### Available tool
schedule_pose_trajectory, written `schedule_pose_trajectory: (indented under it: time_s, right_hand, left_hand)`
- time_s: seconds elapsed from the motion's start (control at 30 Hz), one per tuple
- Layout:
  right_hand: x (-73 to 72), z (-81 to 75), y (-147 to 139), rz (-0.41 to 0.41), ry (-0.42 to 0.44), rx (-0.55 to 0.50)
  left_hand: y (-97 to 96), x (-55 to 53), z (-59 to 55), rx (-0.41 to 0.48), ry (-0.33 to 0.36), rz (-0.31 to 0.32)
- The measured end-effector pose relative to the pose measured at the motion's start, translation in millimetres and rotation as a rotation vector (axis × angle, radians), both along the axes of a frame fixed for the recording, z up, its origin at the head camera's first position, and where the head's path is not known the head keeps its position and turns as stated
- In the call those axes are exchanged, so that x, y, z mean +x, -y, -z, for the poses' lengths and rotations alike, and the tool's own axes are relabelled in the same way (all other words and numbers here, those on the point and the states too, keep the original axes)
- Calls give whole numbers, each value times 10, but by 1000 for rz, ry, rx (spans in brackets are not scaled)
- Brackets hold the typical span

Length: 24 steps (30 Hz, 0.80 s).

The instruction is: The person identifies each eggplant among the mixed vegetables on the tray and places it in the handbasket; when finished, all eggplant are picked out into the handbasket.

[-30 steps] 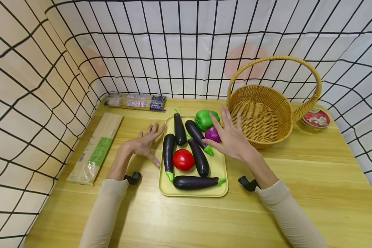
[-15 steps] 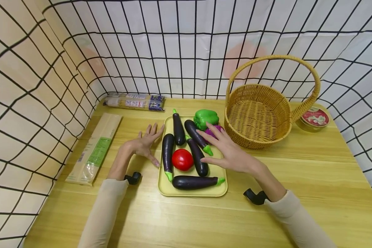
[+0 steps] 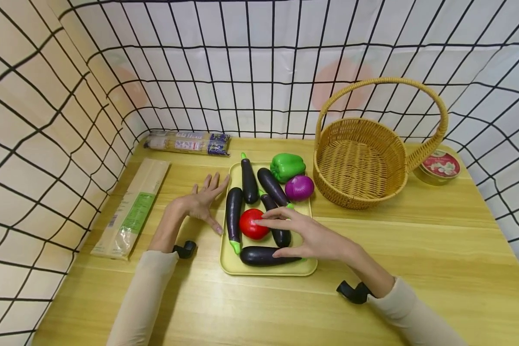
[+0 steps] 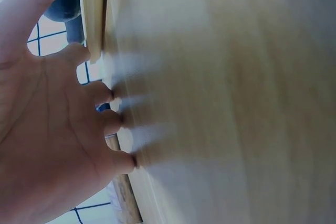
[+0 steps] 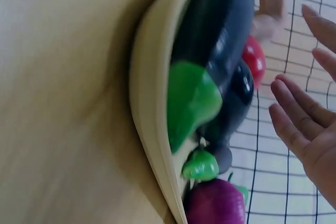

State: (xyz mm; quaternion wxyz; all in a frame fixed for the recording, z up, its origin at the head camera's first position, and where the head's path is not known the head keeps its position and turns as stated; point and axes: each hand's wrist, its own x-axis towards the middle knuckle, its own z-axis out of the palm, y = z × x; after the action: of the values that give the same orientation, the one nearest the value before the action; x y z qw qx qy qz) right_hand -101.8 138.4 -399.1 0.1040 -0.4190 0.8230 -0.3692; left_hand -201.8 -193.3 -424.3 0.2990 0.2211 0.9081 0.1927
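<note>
A yellow tray holds several eggplants, a red tomato, a green bell pepper and a purple onion. Spread fingers mark my left hand, its fingertips down on the table just left of the tray; the left wrist view shows the palm with nothing in it. My right hand hangs over the tray's right side with fingers extended, partly covering the tomato and the front eggplant. In the right wrist view that eggplant lies apart from the hand's fingers.
Right of the tray stands a wicker basket with a tall handle. Beyond it is a round tin with a red label. Two pasta packs, one flat and one at the back, lie to the left. Black wire grid encloses the table.
My right hand has come from above the onion and pepper toward the front of the tray, near the tomato. The onion shows fully now. My left hand has stayed in place.
</note>
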Motion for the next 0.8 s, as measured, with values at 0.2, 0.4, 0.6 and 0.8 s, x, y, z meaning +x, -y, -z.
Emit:
schedule_pose_trajectory:
  time_s: [0.2,0.4,0.6,0.8]
  right_hand:
    - [64,56,108,-56,-22,46]
    - [104,88,171,-68,-48,58]
    - [116,98,201,-68,-49,96]
    - [118,93,253,-66,-52,157]
  left_hand:
    - [-6,5,-7,-2,-2,4]
    - [-15,6,-7,4,-2,13]
    - [-19,5,-16,-1,0,11]
    - [-16,4,-10,-5,-6,7]
